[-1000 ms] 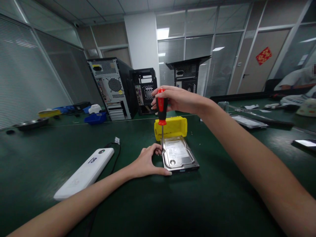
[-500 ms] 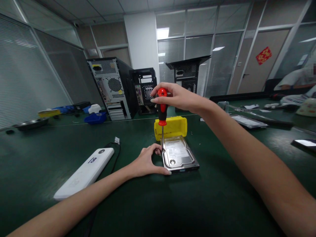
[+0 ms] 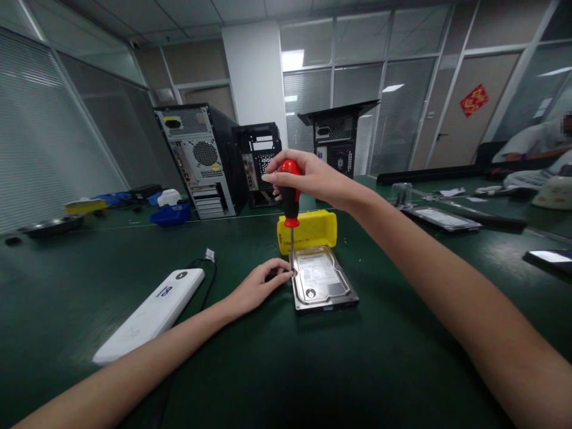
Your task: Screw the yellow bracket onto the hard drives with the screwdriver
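Note:
A silver hard drive (image 3: 318, 277) lies flat on the green table, label side up. Above its left edge stands a screwdriver (image 3: 291, 205) with a red and black handle, its shaft upright and its tip down at the drive's edge. My right hand (image 3: 308, 176) is closed around the top of that handle. At the drive's left side, my left hand (image 3: 261, 283) has thumb and fingers drawn together beside the screwdriver's tip; whatever is between them is too small to make out. A yellow plastic bin (image 3: 308, 229) lies on its side directly behind the drive.
On the left rests a white power bank (image 3: 152, 316) marked 18, with a black cable. Computer cases (image 3: 205, 158) stand along the back, near a blue tray (image 3: 170, 214). Another hard drive (image 3: 442, 218) is at right, and a person (image 3: 529, 143) sits beyond.
My left thumb has moved from the drive's front corner up to the screwdriver's tip, closing toward the fingers. My right hand stays on the handle with its fingers slightly shifted.

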`<action>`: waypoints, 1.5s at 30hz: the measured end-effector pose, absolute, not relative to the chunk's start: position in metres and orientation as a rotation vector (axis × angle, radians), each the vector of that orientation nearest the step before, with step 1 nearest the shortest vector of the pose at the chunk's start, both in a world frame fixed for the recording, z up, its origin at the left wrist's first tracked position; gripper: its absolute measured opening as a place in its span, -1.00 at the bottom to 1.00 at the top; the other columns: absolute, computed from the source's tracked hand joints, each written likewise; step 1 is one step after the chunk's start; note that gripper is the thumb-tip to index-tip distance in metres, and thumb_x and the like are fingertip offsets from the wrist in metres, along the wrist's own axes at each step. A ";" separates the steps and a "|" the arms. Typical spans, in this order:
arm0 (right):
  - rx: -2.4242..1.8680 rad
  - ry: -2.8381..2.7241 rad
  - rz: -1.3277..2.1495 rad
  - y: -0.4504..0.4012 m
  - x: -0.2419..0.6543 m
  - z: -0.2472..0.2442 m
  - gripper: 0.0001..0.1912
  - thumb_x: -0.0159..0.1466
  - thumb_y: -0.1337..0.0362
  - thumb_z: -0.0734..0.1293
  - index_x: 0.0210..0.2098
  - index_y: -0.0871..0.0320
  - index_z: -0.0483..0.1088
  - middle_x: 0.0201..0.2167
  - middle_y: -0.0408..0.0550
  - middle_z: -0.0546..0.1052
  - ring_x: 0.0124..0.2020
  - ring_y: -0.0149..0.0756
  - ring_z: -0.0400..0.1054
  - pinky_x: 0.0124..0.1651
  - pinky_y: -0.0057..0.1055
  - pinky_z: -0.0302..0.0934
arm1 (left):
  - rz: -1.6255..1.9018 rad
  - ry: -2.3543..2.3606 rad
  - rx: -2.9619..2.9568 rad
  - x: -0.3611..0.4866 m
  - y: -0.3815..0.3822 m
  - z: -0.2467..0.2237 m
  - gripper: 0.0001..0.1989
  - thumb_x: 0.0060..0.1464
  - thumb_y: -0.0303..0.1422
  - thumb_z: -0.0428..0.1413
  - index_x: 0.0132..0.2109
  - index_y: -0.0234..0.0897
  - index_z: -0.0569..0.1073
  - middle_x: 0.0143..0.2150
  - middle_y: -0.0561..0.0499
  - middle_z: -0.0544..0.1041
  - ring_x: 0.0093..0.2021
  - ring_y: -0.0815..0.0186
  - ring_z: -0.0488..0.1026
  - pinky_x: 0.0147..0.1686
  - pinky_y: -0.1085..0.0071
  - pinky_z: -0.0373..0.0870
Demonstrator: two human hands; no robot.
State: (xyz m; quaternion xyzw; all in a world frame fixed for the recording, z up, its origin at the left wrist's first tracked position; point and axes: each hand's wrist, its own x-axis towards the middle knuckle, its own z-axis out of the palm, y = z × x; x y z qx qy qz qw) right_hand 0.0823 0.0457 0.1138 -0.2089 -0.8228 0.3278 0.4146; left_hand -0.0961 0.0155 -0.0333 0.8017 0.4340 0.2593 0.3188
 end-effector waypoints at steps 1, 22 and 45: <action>-0.526 -2.068 0.804 0.046 0.082 0.114 -0.82 0.18 0.29 0.30 -0.26 0.25 0.29 -0.40 -0.11 0.37 -0.42 -0.47 0.33 -0.28 -0.44 0.31 | 0.717 1.152 2.135 -0.096 0.016 -0.034 -0.68 0.15 -0.13 -0.05 -0.10 -0.25 0.39 -0.32 0.06 0.34 -0.30 0.33 0.29 -0.27 0.44 0.25; -0.326 -1.697 1.322 0.052 0.071 0.110 -0.67 -0.02 0.53 0.20 -0.24 0.18 0.26 -0.45 -0.21 0.31 -0.43 -0.48 0.25 -0.17 -0.39 0.28 | 0.924 1.304 2.271 -0.087 0.015 -0.039 -0.76 0.09 -0.18 0.05 -0.25 -0.25 0.48 -0.29 0.02 0.49 -0.33 0.30 0.38 -0.36 0.41 0.26; -0.304 -1.824 1.109 0.060 0.073 0.105 -0.69 0.03 0.46 0.22 -0.21 0.15 0.29 -0.47 -0.24 0.27 -0.45 -0.53 0.17 -0.30 -0.55 0.18 | 0.797 1.202 2.079 -0.093 0.017 -0.037 -0.68 0.05 -0.14 0.07 -0.18 -0.29 0.47 -0.40 0.05 0.43 -0.43 0.36 0.31 -0.40 0.45 0.24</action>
